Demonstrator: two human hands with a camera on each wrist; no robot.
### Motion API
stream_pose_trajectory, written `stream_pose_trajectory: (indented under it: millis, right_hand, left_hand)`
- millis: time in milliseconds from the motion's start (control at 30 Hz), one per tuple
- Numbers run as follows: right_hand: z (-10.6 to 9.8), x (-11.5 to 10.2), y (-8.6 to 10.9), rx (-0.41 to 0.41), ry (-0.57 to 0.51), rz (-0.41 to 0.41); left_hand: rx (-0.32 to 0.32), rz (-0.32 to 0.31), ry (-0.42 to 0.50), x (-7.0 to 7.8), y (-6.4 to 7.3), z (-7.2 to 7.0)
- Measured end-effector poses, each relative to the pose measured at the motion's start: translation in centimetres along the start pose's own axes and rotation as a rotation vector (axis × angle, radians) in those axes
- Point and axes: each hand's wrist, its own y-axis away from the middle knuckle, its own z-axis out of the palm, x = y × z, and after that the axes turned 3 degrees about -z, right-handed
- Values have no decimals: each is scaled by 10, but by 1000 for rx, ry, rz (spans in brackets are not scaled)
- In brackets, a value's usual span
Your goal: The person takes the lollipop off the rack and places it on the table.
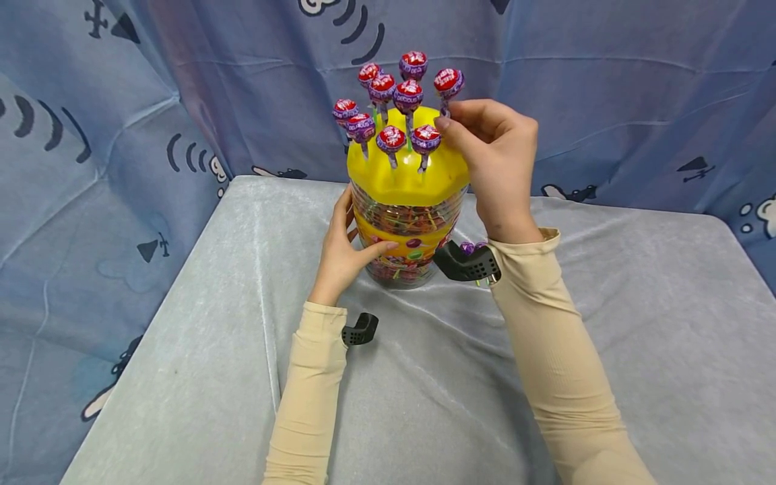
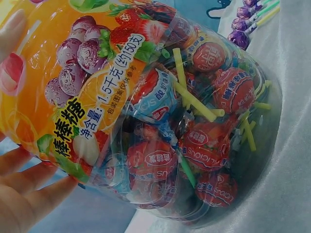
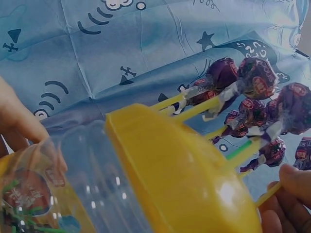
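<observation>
1. Right hand (image 1: 500, 158) pinches the stick of a lollipop (image 1: 448, 82) between thumb and fingers, at the right side of the yellow lid (image 1: 406, 192); in the right wrist view the stick's lower end meets the lid, though I cannot tell whether it is seated in a hole
2. Left hand (image 1: 345, 252) grips the jar (image 1: 412, 219) from the left, thumb laid across the front of its fruit-printed label (image 1: 418, 239), fingers spread round the side
3. The jar stands on the pale grey cloth (image 1: 182, 303), toward the table's far edge, with the lid on top
4. Eight standing lollipops (image 1: 391, 139) rise from the lid, heads up in red and purple wrappers
5. Through the clear wall, the left wrist view shows candies (image 2: 206, 143) in red or blue wrappers, with yellow and green sticks
6. Just right of the jar, loose purple lollipops (image 2: 243, 24) lie on the cloth
7. Beige sleeves (image 1: 306, 397) cover both arms, a black bracket (image 1: 467, 263) sits at each wrist, and a blue patterned curtain (image 1: 606, 128) hangs behind
</observation>
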Motion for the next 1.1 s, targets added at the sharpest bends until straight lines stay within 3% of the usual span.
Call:
stream_pose_trajectory:
  millis: [600,900,1100]
  right_hand:
    - [-2,-1,-2,20,-95,-31]
    - [-11,1,2,13,-214,9]
    - [-22,2,6,14,-187,-63]
  left_hand:
    - [-6,-3,11,0,0,0]
    - [0,1,1,-2,0,-1]
    - [1,8,-3,-3,-1,-1]
